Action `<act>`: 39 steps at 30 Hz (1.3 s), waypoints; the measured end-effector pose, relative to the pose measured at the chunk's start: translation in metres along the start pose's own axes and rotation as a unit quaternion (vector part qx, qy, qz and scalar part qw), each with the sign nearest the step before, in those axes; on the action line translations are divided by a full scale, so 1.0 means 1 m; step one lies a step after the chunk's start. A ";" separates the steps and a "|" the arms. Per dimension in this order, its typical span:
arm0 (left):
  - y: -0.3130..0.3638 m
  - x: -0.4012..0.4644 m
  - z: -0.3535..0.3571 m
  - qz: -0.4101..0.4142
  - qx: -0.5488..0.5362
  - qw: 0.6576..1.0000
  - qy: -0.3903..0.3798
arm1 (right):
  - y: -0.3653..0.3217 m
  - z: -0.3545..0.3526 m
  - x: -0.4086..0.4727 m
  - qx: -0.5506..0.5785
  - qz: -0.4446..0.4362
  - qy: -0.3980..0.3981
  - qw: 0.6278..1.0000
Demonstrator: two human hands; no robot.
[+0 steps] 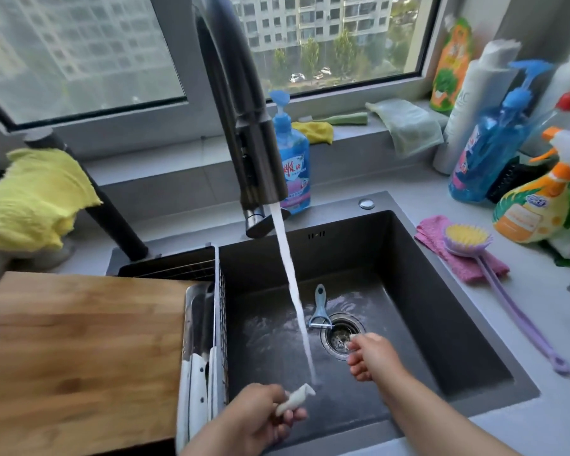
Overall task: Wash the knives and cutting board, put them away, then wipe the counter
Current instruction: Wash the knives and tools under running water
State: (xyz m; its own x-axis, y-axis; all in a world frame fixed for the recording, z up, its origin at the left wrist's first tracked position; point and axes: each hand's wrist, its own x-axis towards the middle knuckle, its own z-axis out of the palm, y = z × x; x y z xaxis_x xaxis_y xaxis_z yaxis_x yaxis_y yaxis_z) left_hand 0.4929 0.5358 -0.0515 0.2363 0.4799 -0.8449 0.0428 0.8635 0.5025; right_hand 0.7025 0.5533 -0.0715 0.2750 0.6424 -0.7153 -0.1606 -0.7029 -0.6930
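Observation:
My left hand (260,416) grips the white handle of a knife (295,398) low over the front of the dark sink (441,324); its blade is hidden. The handle's tip sits at the foot of the water stream (293,291) running from the black faucet (244,126). My right hand (372,357) hovers over the drain (341,337), fingers loosely curled, with nothing visible in it. A wooden cutting board (79,340) lies left of the sink. White-handled knives (195,390) stand in the wire drain basket (221,291) beside it.
A blue peeler (320,307) lies in the sink by the drain. A blue soap bottle (292,159) stands behind the faucet. A yellow cloth (30,199) hangs at left. On the right counter are a pink cloth (438,241), a purple brush (468,238) and spray bottles (533,212).

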 end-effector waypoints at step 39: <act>-0.004 -0.016 -0.007 0.059 -0.085 0.994 -0.043 | 0.013 0.002 0.001 -0.214 -0.093 0.020 0.972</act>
State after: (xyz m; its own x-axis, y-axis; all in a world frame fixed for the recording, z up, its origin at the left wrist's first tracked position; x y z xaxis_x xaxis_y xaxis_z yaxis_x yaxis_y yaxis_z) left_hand 0.4823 0.5254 -0.0409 0.3117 0.5700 -0.7602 -0.1525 0.8197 0.5521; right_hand 0.6986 0.5457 -0.0814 0.3000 0.7645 -0.5705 0.3028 -0.6435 -0.7031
